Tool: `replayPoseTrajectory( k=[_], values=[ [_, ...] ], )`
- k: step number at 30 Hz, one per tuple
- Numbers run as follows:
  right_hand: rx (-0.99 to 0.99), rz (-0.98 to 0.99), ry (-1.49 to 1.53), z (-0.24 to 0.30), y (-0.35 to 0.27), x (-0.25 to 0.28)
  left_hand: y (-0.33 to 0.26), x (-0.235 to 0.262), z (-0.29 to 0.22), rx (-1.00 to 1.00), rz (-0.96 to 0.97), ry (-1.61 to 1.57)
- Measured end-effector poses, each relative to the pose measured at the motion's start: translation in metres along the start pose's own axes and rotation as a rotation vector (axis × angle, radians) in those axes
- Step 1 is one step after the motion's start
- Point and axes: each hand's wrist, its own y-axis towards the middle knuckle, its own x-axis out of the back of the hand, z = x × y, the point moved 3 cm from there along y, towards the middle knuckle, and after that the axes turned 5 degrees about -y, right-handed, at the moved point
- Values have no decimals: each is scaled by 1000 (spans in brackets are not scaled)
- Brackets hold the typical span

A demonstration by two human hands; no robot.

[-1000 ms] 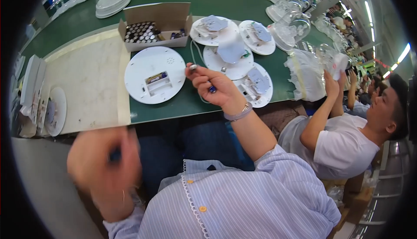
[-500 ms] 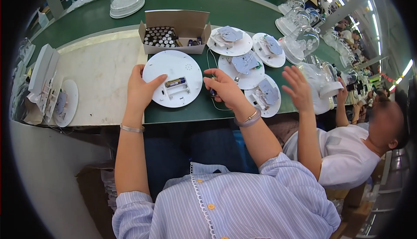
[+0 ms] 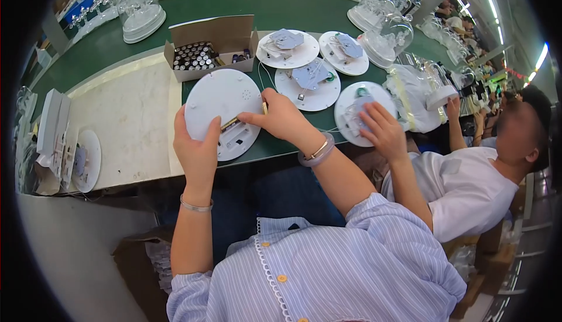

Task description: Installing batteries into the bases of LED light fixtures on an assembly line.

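Note:
A round white plastic base (image 3: 216, 96) is tilted up in front of me, with a battery compartment in its lower half. My left hand (image 3: 197, 149) grips its left edge, thumb over the front. One battery (image 3: 230, 124) lies in the compartment, partly covered. My right hand (image 3: 284, 120) is at the base's right side, its thumb reaching to that battery. A gold-coloured bit, seemingly the end of another battery (image 3: 265, 108), shows between its curled fingers; the rest is hidden.
An open carton (image 3: 213, 69) of upright batteries stands beyond the base. Several round bases with grey-blue plates (image 3: 310, 75) lie to the right. A co-worker's hand (image 3: 383, 132) rests on another base (image 3: 345, 108). Clear domes (image 3: 389, 41) stand behind; white parts (image 3: 54, 124) stack at left.
The base has tilted, and my right hand has moved left from beside it to the compartment. The co-worker's hand has come down onto the nearest base at the right. My head view has shifted.

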Motion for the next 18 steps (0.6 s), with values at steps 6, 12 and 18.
replayPoseTrajectory(
  k=[6,12,18],
  values=[
    [25,-53,-10,13,1,10,0,1,-7,-105,-18,-34],
    [75,-158,33,30,-1,18,-3,6,-17,-197,-128,59],
    [148,-180,182,31,-4,16,-2,4,-35,-215,-107,25]
  ],
)
